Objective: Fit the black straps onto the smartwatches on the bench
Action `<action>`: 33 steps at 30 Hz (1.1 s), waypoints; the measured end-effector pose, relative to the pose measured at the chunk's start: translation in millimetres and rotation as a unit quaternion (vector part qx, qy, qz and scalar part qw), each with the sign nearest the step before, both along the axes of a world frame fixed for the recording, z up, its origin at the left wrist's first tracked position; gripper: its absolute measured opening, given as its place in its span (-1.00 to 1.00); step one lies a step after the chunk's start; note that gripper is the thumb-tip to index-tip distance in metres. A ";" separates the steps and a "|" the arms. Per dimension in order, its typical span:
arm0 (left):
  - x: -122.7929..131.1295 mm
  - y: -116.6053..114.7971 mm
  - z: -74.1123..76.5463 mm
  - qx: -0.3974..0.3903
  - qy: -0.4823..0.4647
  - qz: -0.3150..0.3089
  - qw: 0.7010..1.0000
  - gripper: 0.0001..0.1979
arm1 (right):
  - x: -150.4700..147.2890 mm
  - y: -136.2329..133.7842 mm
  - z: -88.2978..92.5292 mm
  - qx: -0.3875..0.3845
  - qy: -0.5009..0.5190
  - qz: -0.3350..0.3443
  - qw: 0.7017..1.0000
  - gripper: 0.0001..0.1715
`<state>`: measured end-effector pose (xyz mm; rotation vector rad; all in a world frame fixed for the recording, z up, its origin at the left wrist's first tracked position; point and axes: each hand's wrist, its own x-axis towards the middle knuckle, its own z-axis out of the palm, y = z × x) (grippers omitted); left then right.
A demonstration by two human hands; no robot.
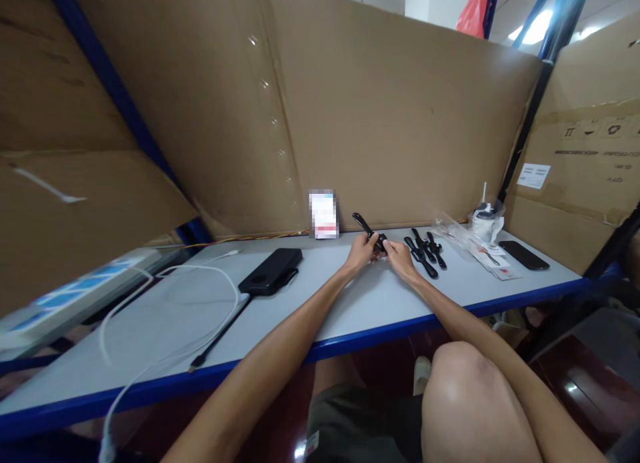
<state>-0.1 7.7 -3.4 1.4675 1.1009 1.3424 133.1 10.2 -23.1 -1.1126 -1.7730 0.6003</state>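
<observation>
My left hand (361, 251) and my right hand (399, 256) are both closed on a glossy black piece with a rounded handle (361, 220), above the table near the cardboard wall. The handle sticks up and to the left from my left hand. Its other end sits between my fingertips, partly hidden, so its exact kind does not show. Just right of my right hand, several similar black handled pieces (424, 253) lie close together on the table.
On the table (300, 303) lie a black power bank (273, 271), a white cable (235, 290), plastic packets (480, 250), a cup (485, 224) and a dark phone (525, 255). A blurred upright screen (324, 214) leans at the back. A power strip (80, 293) stands left.
</observation>
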 end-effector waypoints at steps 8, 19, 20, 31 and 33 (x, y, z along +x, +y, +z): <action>-0.4 5.1 -4.2 0.020 0.034 0.030 0.999 -0.65 | 0.5 -1.8 1.6 -0.004 -0.016 -0.010 1.000 -0.41; -2.2 3.0 4.1 0.020 0.100 0.056 0.993 -0.61 | 0.3 3.8 -2.7 0.009 -0.024 -0.041 0.999 -0.44; -7.4 3.7 7.4 0.032 0.120 0.076 0.989 -0.62 | 0.9 3.9 -2.4 0.008 -0.027 -0.052 0.998 -0.44; -91.5 13.4 17.8 0.023 0.502 0.107 0.858 -0.93 | 7.3 15.3 -5.1 -0.032 -0.062 -0.147 0.987 -0.44; -94.3 15.0 17.7 -0.001 0.463 0.074 0.883 -0.92 | 7.7 16.2 -6.2 -0.027 -0.065 -0.140 0.988 -0.44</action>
